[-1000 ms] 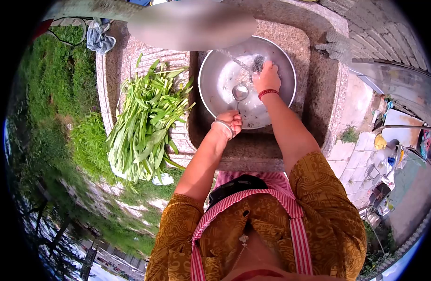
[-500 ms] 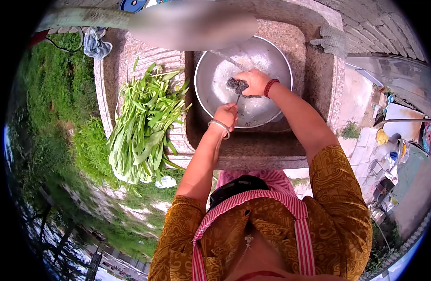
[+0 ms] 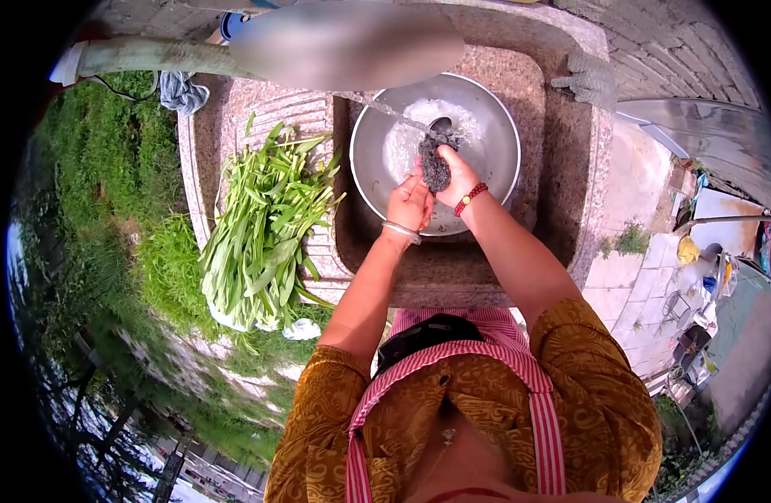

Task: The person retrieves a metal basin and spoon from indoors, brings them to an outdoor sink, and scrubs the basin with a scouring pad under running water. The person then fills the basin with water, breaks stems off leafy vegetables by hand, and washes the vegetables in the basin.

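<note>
Over the round metal basin point(image 3: 486, 180) my two hands are close together. My left hand point(image 3: 411, 204), with a silver bangle at the wrist, is closed on the handle of a ladle point(image 3: 441, 125), whose bowl points away from me. In my right hand point(image 3: 458, 176), which has a red bracelet, is a dark grey scrubber point(image 3: 436, 166) pressed along the ladle's handle. A stream of water point(image 3: 385, 109) runs in from the upper left and meets the ladle and scrubber.
The basin sits in a speckled stone sink point(image 3: 574, 159). Long green leafy vegetables point(image 3: 264, 226) lie on the ribbed board at left. A grey glove point(image 3: 588, 80) rests on the right rim, a blue cloth point(image 3: 183, 92) at upper left. A blurred oval covers part of the top.
My right hand has moved the scrubber from inside the basin onto the ladle beside my left hand. The ladle's bowl has turned and now lies under the water stream.
</note>
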Available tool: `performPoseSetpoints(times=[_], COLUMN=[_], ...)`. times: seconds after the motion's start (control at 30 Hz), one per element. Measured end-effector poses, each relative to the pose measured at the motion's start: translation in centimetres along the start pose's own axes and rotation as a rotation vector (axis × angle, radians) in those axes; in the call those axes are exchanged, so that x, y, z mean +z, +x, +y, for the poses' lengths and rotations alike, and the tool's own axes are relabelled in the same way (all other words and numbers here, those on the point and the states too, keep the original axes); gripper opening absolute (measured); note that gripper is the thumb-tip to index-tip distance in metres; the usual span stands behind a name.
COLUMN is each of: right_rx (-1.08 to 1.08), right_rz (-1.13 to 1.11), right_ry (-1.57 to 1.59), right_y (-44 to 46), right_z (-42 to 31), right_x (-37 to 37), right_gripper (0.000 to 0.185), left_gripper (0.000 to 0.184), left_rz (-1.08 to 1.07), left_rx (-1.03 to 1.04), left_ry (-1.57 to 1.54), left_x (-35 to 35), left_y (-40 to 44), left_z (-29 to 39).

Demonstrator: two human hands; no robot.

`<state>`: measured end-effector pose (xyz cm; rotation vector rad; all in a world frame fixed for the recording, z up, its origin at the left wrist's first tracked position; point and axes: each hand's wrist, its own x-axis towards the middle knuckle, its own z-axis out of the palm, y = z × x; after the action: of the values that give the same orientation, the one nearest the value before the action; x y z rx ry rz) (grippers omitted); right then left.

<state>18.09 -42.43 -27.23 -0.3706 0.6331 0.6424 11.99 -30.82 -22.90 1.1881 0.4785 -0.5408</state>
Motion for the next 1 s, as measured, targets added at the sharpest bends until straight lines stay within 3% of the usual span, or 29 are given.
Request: performPoseSetpoints(times=[0.07,0.1,0.13,0.2,0.23,0.27,0.33,0.43,0.53,0.57,0.6,0.67,0.77,0.8,0.87,0.93,1.0], right_rx=[0.024,0.035,0.05,-0.123,-0.153,-0.183,-0.197,-0.138,0.04,0.005,0.101,0.025,0.066,0.035,-0.03,-0.07,-0.301], right_rz=[0.044,0.064,0.087,0.192,0.213,0.235,0.199,0.081,0.1,0.073,0.063,0.021,-0.002,-0.015,-0.034,0.235,0.468], right_ry=[-0.143,-0.212,-0.279,-0.494,-0.612,-0.729,-0.848,-1.034,-0.89,-1.052,-1.006,-0.906,-1.114,-1.291,-1.649,-1.699,-1.831], right_y=[-0.3,-0.3,-0.4,-0.5,-0.8,-1.1,-2.3,-3.1,-4.3,-4.4,-5.2,-6.3,-7.0,-6.6,-5.5,-5.6,-4.3], right_z=[-0.9,-1.4,-1.5,-1.9,-2.3,-2.6,-2.5,-1.6,-0.7,-0.4,-0.6,-0.6,-2.2,-2.7,-3.6,-4.7,-4.7], right_x=[-0.2,-0.3,-0.3,0.2,0.7,1.1,2.2,3.2,3.2,3.2,3.1,3.9,4.2,2.6,-1.3,-1.0,-1.2], right_gripper=[0.022,0.019,0.017,0.013,0.013,0.012,0.014,0.015,0.014,0.015,0.016,0.016,0.026,0.03,0.039,0.053,0.061], left_gripper=[0.025,0.025,0.024,0.022,0.022,0.023,0.025,0.028,0.029,0.027,0.026,0.026,0.028,0.027,0.022,0.024,0.031], left_rz=[-0.01,-0.001,-0.042,-0.121,-0.049,0.118,0.215,0.117,0.296,0.33,0.279,0.291,0.39,0.47,0.649,0.764,0.817], left_rx=[-0.033,-0.153,-0.042,0.192,0.163,0.087,0.125,0.037,0.053,0.069,0.101,0.127,0.261,0.326,0.442,0.492,0.547], left_ry=[-0.033,-0.016,0.288,0.892,0.947,0.522,0.416,0.168,0.201,0.164,-0.103,0.117,0.18,0.211,-0.018,0.0,-0.294], left_x=[-0.3,-0.6,-1.1,-2.4,-1.9,-2.8,-3.0,-2.7,-2.2,-2.6,-3.2,-3.8,-4.7,-6.1,-9.1,-12.2,-15.5], left_y=[0.3,0.4,0.7,1.9,1.3,2.5,3.0,4.0,4.3,4.3,4.9,4.4,4.3,4.7,5.2,5.4,6.5], left_z=[-0.4,-0.5,-0.8,-0.8,1.8,0.8,3.0,3.4,3.6,4.3,4.8,7.4,11.3,12.7,16.2,19.5,20.5])
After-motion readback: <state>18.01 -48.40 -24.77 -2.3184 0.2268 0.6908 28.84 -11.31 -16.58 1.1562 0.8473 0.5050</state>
